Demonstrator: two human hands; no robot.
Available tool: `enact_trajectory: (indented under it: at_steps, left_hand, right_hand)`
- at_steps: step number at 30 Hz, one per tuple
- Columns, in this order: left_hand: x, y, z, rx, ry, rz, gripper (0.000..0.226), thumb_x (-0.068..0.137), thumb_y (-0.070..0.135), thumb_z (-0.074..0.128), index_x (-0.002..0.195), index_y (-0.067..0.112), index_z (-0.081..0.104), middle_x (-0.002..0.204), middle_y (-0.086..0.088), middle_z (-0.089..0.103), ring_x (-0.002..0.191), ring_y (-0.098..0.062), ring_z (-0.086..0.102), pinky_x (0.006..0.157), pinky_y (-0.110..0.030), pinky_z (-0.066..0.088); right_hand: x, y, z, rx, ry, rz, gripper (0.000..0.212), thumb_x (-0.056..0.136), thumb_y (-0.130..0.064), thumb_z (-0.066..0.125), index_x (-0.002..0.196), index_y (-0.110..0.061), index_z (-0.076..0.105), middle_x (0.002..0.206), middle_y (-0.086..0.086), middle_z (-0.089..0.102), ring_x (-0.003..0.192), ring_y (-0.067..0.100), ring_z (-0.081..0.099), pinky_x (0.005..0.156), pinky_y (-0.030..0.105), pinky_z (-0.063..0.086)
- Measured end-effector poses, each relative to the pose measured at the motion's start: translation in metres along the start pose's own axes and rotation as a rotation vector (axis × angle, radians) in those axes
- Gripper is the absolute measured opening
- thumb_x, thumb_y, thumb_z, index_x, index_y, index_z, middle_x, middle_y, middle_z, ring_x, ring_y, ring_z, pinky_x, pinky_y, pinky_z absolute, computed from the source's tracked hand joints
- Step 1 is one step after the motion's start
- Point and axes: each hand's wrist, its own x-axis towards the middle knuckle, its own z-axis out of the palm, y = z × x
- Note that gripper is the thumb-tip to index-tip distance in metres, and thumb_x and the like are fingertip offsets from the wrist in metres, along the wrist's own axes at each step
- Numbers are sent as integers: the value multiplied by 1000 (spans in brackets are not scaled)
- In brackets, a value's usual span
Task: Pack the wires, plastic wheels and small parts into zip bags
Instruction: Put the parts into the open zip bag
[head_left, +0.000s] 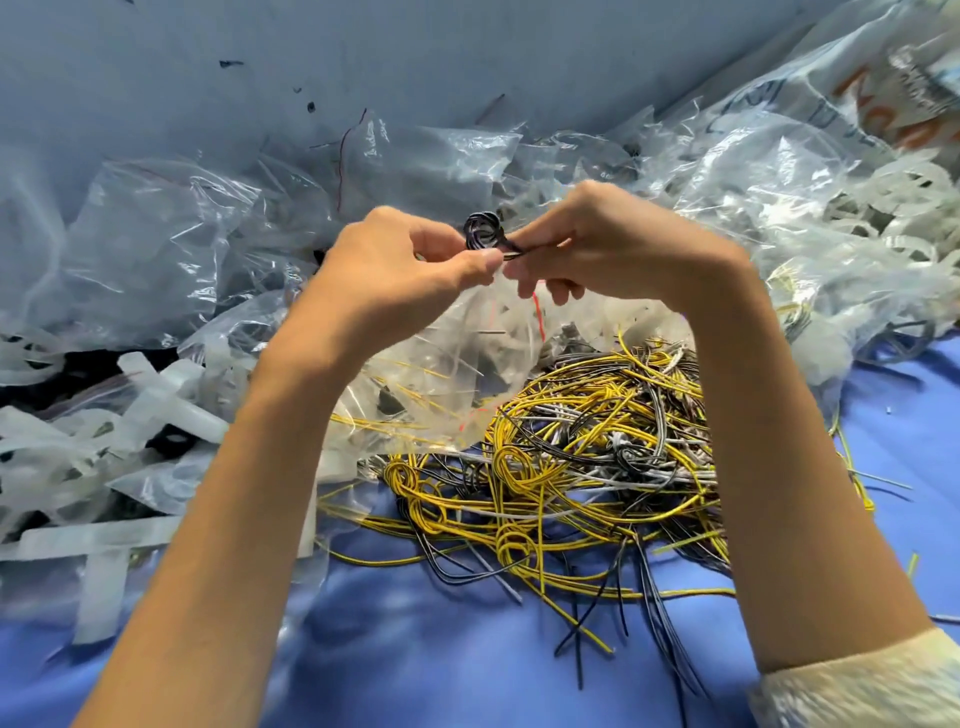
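Holding: both hands are up and close together over the table, meeting at a small dark coil (484, 231) of wire.
Left hand (410, 260): fingers curled, thumb pressed to forefinger, pinching the top edge of a clear bag (452, 364).
Right hand (597, 244): fingertips closed tight on the coil's tail, with the loops sticking up just above both hands.
Coil: black with pale strands, wound small, at the bag's mouth and not inside it as far as I can see.
Bag: hangs crumpled from the left hand, with a red line along one edge. Thin yellow strands show through it; in it or behind it, I cannot tell.
Pile (597, 467): loose yellow, black and grey wires in a tangle, right under the hands on the blue cloth (467, 649).
Strips (156, 400): whitish plastic pieces heaped at the left.
Back: crumpled clear bags (208, 234) heaped along a grey wall (467, 52).
Far right: a large sack (857, 104) with orange lettering — white plastic pieces show through it.
Sleeve (857, 680): pale, on the right forearm.
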Motion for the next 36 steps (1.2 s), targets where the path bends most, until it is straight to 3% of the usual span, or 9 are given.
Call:
enact_trajectory:
  at_steps: [3, 8, 12, 16, 18, 21, 26, 30, 36]
  left_hand:
    - [-2, 2, 2, 77, -105, 38, 16, 80, 48, 69, 73, 34, 72, 61, 20, 59, 58, 6, 51, 57, -18, 36]
    - [-5, 7, 8, 325, -209, 65, 14, 81, 27, 67, 87, 39, 71, 72, 23, 51, 68, 3, 51, 58, -15, 34]
    - [-5, 4, 7, 391, -101, 6, 29, 82, 16, 58, 103, 28, 72, 86, 7, 64, 82, -16, 55, 72, -21, 37]
    - [-3, 4, 2, 260, 40, 27, 28, 85, 14, 55, 104, 25, 72, 81, 9, 59, 69, -3, 52, 64, -16, 38]
    - [-2, 6, 2, 240, 72, 73, 28, 86, 13, 53, 103, 25, 72, 78, 14, 55, 65, 1, 49, 56, -14, 34]
    - [-2, 8, 2, 244, 122, 131, 29, 86, 11, 51, 102, 23, 72, 93, 1, 58, 68, -9, 44, 68, -19, 31]
    - [-5, 12, 4, 152, 124, 165, 29, 84, 8, 54, 101, 22, 73, 103, -7, 63, 73, -12, 44, 73, -20, 37]
    - [-3, 12, 4, 157, 129, 165, 27, 87, 9, 54, 104, 19, 72, 105, -9, 63, 76, -14, 46, 74, -23, 38]
    - [-3, 13, -4, -78, 210, 152, 22, 81, 14, 57, 90, 29, 71, 87, -1, 64, 58, -2, 46, 68, -21, 39]
  right_hand:
    - [-2, 4, -5, 1, 19, 37, 26, 93, -30, 59, 76, -17, 73, 49, -16, 60, 41, -1, 47, 41, 8, 33]
    - [-6, 4, -8, -32, -122, 113, 27, 89, -42, 61, 69, -26, 71, 48, -9, 59, 35, 0, 44, 37, 10, 32]
    - [-7, 4, -11, 5, -50, 102, 23, 85, -48, 62, 70, -34, 74, 45, -10, 57, 35, 0, 40, 37, 10, 28]
    - [-9, -4, -11, -133, -154, 111, 44, 87, -52, 57, 47, -35, 65, 37, -13, 46, 33, 2, 35, 35, 11, 22]
    - [-6, -10, -6, -230, -202, 120, 37, 90, -47, 56, 66, -24, 72, 45, -11, 52, 37, 2, 40, 38, 12, 26]
    - [1, -20, 3, -364, -202, 110, 24, 94, -29, 53, 101, -18, 74, 76, 1, 67, 59, 9, 48, 57, 27, 36]
    - [3, -40, 19, -588, -331, 203, 15, 87, -15, 58, 97, -15, 70, 85, 2, 68, 84, 21, 62, 75, 29, 50]
    - [5, -50, 24, -470, -204, 17, 18, 85, -17, 61, 68, -22, 59, 66, -6, 56, 64, 11, 52, 59, 25, 43]
    - [12, -46, 35, -353, -369, -30, 27, 84, 0, 46, 106, 5, 61, 87, 16, 62, 71, 15, 45, 64, 32, 41]
